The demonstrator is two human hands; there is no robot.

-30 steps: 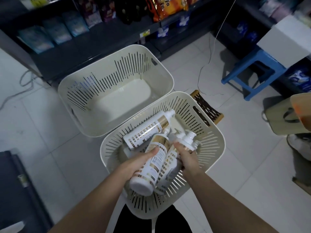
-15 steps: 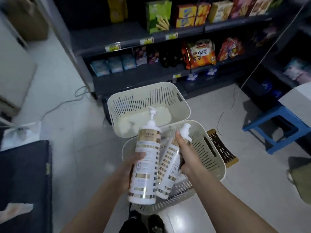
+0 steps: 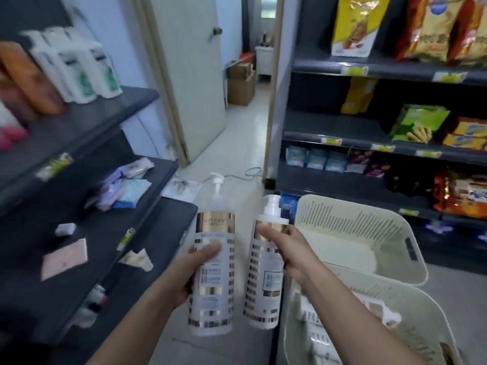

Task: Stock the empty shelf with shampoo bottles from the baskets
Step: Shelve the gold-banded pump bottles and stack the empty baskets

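Between the dark shelf racks (image 3: 147, 248), the left hand (image 3: 185, 275) grips a white gold-banded plastic pump bottle (image 3: 214, 304) upright; the right hand (image 3: 292, 248) holds a second bottle (image 3: 263, 299) just beside, perhaps slightly tilted, left of cream slotted plastic baskets (image 3: 342, 225).

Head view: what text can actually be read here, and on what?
"SUPERIOR": gold band of the left bottle.
"特研": left bottle's front; right bottle looks similar but blurred.
Price tags, snack bags: too blurred to read.
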